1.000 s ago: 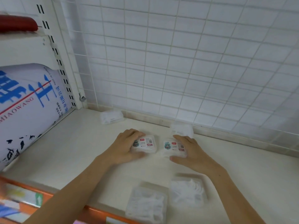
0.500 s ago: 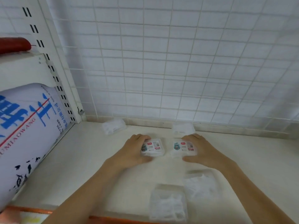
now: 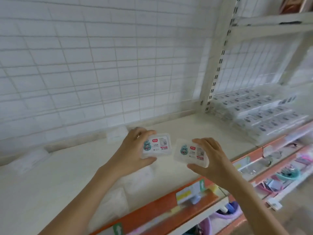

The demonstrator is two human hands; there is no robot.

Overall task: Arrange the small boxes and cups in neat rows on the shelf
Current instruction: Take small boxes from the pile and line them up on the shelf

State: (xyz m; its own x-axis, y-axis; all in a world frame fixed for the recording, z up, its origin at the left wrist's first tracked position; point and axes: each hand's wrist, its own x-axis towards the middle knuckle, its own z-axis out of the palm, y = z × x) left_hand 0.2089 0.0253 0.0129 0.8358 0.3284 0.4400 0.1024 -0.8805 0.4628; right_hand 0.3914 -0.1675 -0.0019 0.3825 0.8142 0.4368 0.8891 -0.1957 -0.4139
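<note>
My left hand (image 3: 130, 153) grips a small clear plastic box (image 3: 157, 146) with a printed label, lifted above the cream shelf (image 3: 50, 192). Beside it, my right hand (image 3: 211, 158) holds a second labelled box (image 3: 189, 153), tilted a little. The two boxes are side by side with a small gap between them. More clear boxes lie on the shelf: one (image 3: 116, 134) by the back edge behind my left hand, one (image 3: 32, 160) at the far left, and blurred ones (image 3: 135, 180) under my left wrist.
A white wire grid (image 3: 101, 65) backs the shelf. Right of the upright post (image 3: 216, 68), rows of stacked labelled boxes (image 3: 264, 112) fill the neighbouring shelf. An orange price strip (image 3: 169, 211) runs along the front edge. Lower shelves hold coloured goods (image 3: 288, 173).
Both hands have lifted their boxes off the shelf. The camera has swung to the right, so the blue-printed bag at the left is gone and the neighbouring shelf of boxes has come into view.
</note>
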